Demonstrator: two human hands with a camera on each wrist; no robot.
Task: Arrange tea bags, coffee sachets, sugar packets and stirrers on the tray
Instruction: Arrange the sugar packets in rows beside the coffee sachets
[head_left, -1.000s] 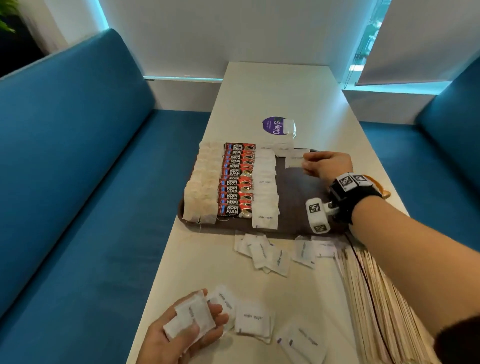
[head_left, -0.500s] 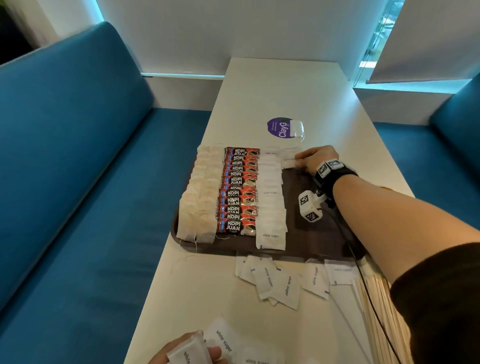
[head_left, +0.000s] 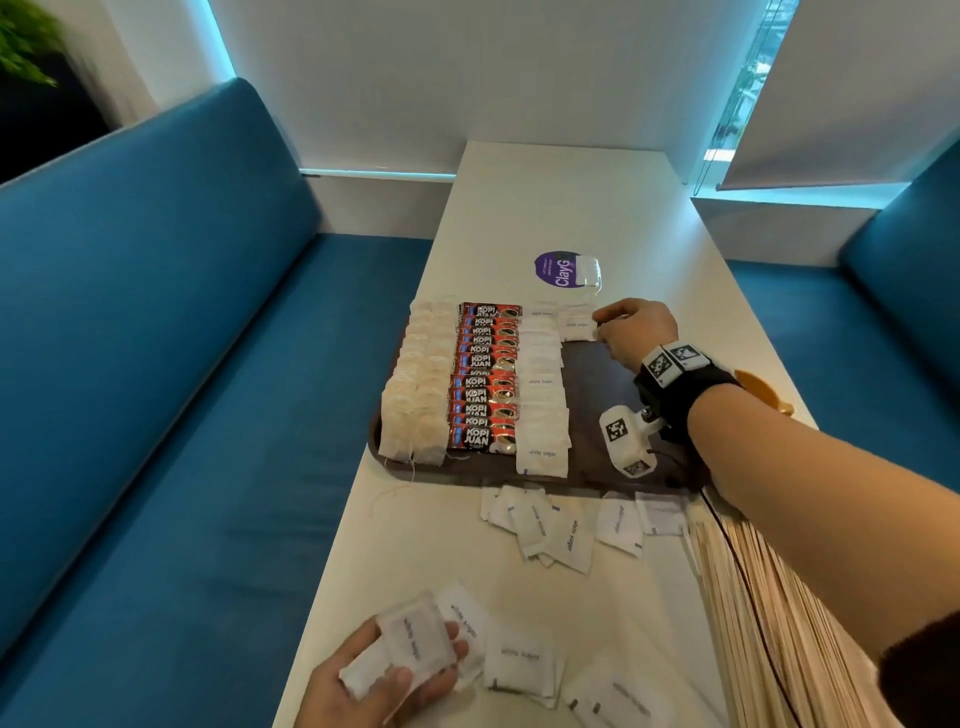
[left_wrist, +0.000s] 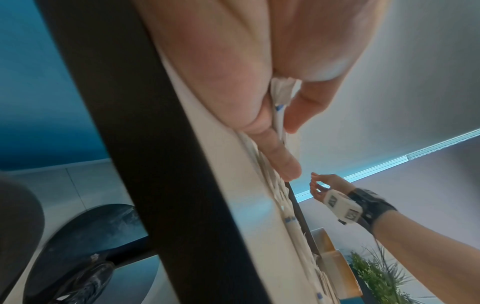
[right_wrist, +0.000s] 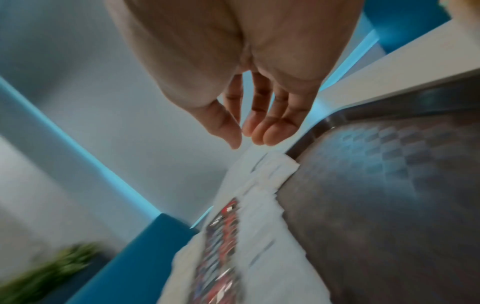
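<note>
Since a moment ago the right hand (head_left: 635, 332) has let go of the sugar packet (head_left: 577, 325) it carried to the far edge of the tray (head_left: 613, 374); that packet now lies flat there, starting a second white column beside the first, and the fingers (right_wrist: 270, 131) hang loose and empty just past it. Nearer me, the left hand (head_left: 379, 686) grips a small stack of packets (head_left: 415, 642) over the near edge of the table (head_left: 571, 208), thumb on top.

On the tray, tea bags (head_left: 415, 405) fill the left column, coffee sachets (head_left: 485, 384) the next, sugar the third. Loose packets (head_left: 550, 525) are strewn along the tray's near edge, and the wooden stirrers (head_left: 769, 613) wait in a bundle at the table's near right corner.

These packets look feather-light, thin and floppy, with granules that shift inside, so I'd guess a light pinch at one short edge suits best. Laid overlapping, they probably slide easily, so each should be set down rather than dropped.
</note>
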